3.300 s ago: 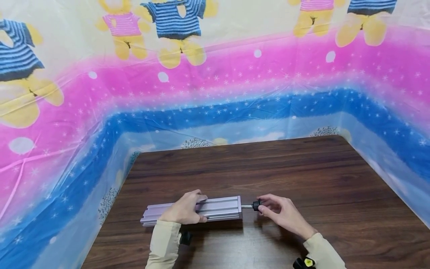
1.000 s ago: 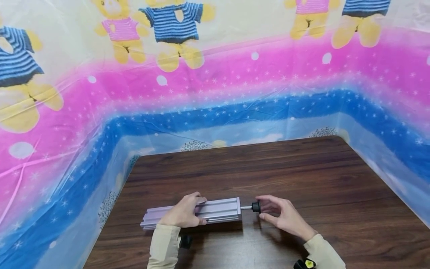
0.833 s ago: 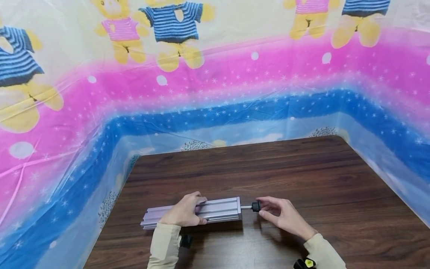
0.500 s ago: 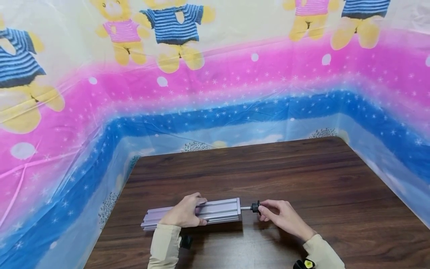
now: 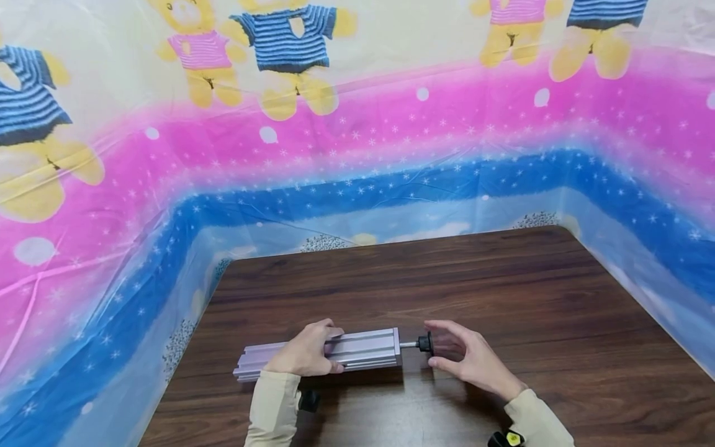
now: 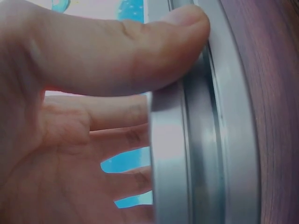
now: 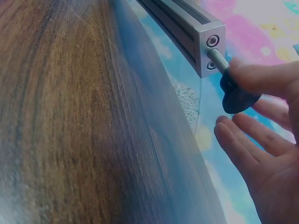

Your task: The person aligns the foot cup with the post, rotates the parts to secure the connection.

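On the table lies a long silver aluminium profile (image 5: 365, 347) with grooves along its sides. My left hand (image 5: 304, 352) grips it across the middle, its thumb (image 6: 140, 60) over a groove in the left wrist view. From the end plate (image 7: 203, 63), which bears two socket screws, sticks a threaded rod (image 7: 218, 59) with a black lobed knob (image 7: 239, 99) on its outer end. My right hand (image 5: 475, 357) stands around this knob, thumb and fingers spread apart. In the right wrist view the thumb overlaps the knob's near side, while the other fingers are off it.
The dark wood table (image 5: 391, 285) reaches back to a patterned cloth (image 5: 357, 180) hung around it, printed with bears. Cream sleeves (image 5: 274, 403) cover both forearms, with black devices (image 5: 309, 400) strapped near the wrists.
Half a second ago my right fingers pinched the black knob; now they are spread away from it, as they were a second ago. My left hand and the profile stay in place.
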The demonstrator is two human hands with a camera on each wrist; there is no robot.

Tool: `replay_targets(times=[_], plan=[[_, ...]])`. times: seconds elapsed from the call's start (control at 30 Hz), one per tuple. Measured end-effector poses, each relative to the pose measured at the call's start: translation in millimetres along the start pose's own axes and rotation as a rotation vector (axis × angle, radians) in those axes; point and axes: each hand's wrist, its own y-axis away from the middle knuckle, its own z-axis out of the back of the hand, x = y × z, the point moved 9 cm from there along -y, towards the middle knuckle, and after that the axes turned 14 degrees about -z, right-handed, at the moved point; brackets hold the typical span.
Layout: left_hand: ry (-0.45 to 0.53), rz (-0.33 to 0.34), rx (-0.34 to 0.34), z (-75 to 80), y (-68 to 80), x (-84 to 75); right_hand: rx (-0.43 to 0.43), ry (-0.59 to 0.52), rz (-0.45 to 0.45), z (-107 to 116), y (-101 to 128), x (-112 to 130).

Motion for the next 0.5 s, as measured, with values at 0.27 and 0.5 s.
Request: replay_targets(times=[0.27, 0.5], plan=[[0.009, 0.006, 0.009, -1.5, -0.8, -1.6, -0.003, 0.015, 0.000, 1.5, 0.5, 2.0], [0.001, 0.000, 0.013, -2.0, -2.5, -2.1, -0.021, 0.085, -0.017, 3.3, 0.9, 1.0]])
